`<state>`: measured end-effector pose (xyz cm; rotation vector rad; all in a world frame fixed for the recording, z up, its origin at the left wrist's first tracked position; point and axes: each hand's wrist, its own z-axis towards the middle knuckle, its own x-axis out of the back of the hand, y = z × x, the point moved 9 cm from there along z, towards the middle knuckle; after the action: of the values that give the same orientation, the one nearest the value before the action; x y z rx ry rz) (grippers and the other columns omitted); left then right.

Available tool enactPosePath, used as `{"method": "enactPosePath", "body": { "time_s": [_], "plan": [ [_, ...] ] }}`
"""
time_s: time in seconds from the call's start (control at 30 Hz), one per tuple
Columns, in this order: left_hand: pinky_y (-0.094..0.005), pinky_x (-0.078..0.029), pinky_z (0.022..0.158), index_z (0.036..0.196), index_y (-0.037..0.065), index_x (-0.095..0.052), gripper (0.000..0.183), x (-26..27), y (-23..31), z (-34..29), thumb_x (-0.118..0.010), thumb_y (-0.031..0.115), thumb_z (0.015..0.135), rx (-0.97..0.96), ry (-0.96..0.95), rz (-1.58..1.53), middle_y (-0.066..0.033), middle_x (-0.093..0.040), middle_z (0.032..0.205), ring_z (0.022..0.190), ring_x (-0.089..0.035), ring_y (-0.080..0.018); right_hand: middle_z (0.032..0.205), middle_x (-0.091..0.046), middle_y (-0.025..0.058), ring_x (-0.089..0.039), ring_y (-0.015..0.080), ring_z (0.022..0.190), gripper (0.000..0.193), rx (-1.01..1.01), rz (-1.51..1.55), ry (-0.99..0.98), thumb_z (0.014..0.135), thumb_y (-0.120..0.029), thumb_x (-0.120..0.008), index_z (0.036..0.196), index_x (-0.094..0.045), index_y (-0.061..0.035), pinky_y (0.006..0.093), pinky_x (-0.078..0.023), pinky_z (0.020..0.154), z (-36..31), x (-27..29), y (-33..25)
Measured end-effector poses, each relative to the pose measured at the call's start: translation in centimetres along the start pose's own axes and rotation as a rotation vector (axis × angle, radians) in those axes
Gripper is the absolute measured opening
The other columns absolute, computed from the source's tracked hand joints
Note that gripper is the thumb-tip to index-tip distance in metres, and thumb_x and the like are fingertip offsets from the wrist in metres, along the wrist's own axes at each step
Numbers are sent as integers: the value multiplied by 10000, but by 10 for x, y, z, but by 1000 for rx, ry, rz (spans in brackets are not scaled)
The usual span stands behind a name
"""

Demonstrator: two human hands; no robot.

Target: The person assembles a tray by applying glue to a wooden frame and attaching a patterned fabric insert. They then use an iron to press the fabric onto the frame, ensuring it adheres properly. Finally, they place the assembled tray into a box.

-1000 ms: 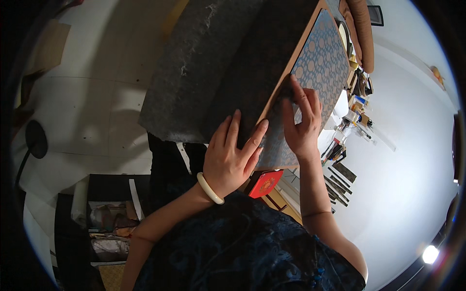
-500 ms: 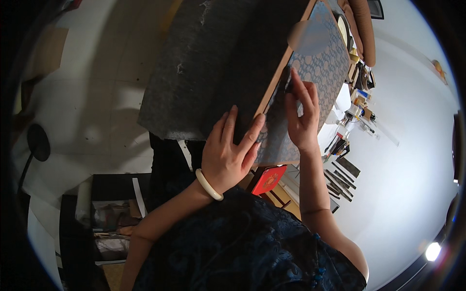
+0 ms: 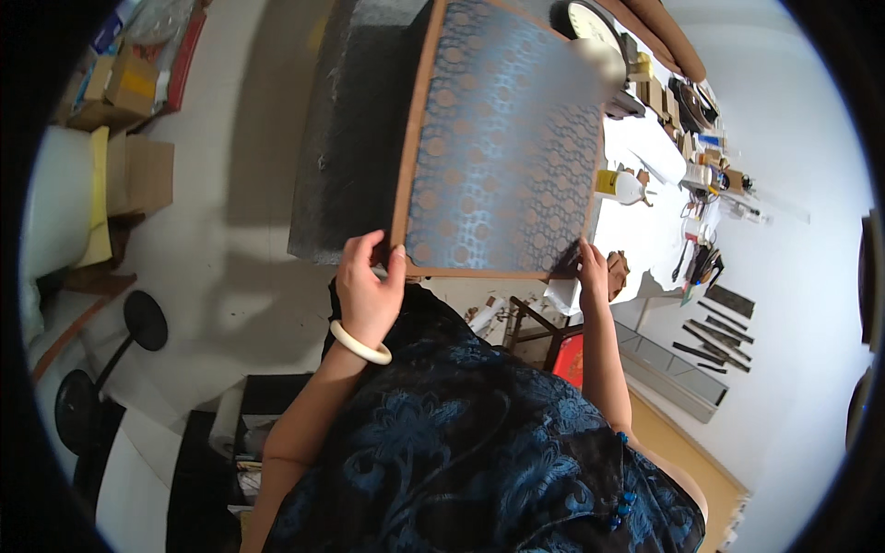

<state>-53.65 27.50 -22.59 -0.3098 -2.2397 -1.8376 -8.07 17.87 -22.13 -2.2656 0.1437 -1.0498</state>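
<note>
A wood-framed panel [image 3: 502, 184] with a blue-grey round-patterned surface lies over a dark grey felt-like mat [image 3: 355, 166]. At its near left corner is my left hand [image 3: 369, 290], with the thumb on the frame and the fingers curled by the outer side. A cream bangle [image 3: 358, 344] circles that wrist. My right hand [image 3: 593, 272] grips the panel's near right corner, its fingertips at the edge and partly hidden. Light glares off the panel's surface.
Beyond the panel's right side, a white worktable [image 3: 636, 217] holds a white bottle with a yellow label [image 3: 622, 187], a dial scale [image 3: 595, 28] and several tools. A red-topped stool [image 3: 569, 359] stands below. Cardboard boxes [image 3: 138, 175] and a black round-based stand [image 3: 146, 321] are at the left.
The panel has turned from a steep tilt to face me more squarely. My left hand moved left to its near corner; my right hand came down from its surface to the near right corner.
</note>
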Motion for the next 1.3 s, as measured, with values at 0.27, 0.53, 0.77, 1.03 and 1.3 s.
{"method": "enactPosePath", "body": {
  "time_s": [0.27,0.53,0.77,1.03,1.3],
  "plan": [
    [-310,-559,736,1015,-65,-709,406,-4,-18,21,-831,301,889,262,50,102,-114,-750,884,794,-697,-161,721,-615,4,-535,102,642,429,79,153,-112,970,-404,-709,976,-718,25,289,-417,590,31,-3,18],
    [-301,-523,760,1013,-67,-745,441,-1,-31,27,-819,351,895,401,41,139,-83,-738,889,835,-653,-138,702,-674,65,-627,151,660,438,81,134,-164,923,-410,-729,919,-733,28,330,-501,652,27,0,18],
    [-251,-345,500,934,60,-692,284,-19,-7,24,-724,341,954,534,-16,-77,28,-580,724,559,-456,-70,727,-677,67,-606,143,667,318,19,442,-238,947,-253,-616,842,-738,22,318,-497,661,64,-14,66],
    [-260,-519,638,1022,-4,-699,317,-4,-19,34,-700,308,971,513,-38,13,-67,-719,864,723,-657,-126,795,-712,76,-638,142,685,213,-45,482,-344,892,-74,-601,948,-784,19,301,-552,712,33,4,45],
    [-244,-485,506,958,12,-681,360,-4,-28,47,-752,360,898,566,10,31,-52,-678,771,589,-612,-113,699,-643,129,-596,195,596,279,57,261,-258,894,-200,-625,731,-658,24,354,-507,613,50,-4,32]
  ]
}}
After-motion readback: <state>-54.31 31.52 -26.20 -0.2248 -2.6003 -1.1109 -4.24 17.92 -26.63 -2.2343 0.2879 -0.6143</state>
